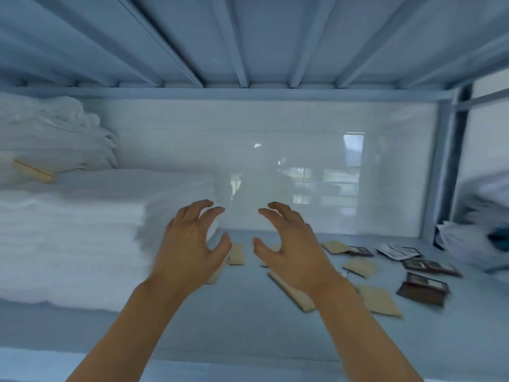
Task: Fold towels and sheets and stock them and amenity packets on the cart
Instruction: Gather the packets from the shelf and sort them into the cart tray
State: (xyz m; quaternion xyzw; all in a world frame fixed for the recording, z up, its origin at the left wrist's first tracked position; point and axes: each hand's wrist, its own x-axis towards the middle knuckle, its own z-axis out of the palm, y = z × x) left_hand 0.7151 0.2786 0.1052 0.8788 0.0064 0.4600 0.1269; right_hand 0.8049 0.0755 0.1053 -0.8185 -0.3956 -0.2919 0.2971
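Note:
Both of my hands reach into a pale blue shelf bay. My left hand hovers beside the right edge of a stack of folded white towels, fingers spread and loosely curved, holding nothing. My right hand mirrors it a little to the right, fingers also spread and empty. Tan amenity packets lie scattered on the shelf under and to the right of my hands. Dark brown packets lie further right. A white packet sits near the back right.
A second heap of white linen sits at the back left, with a tan packet lying on the towels below it. The glossy white back wall closes the bay. The ribbed shelf underside hangs low overhead. Crumpled linen shows past the right post.

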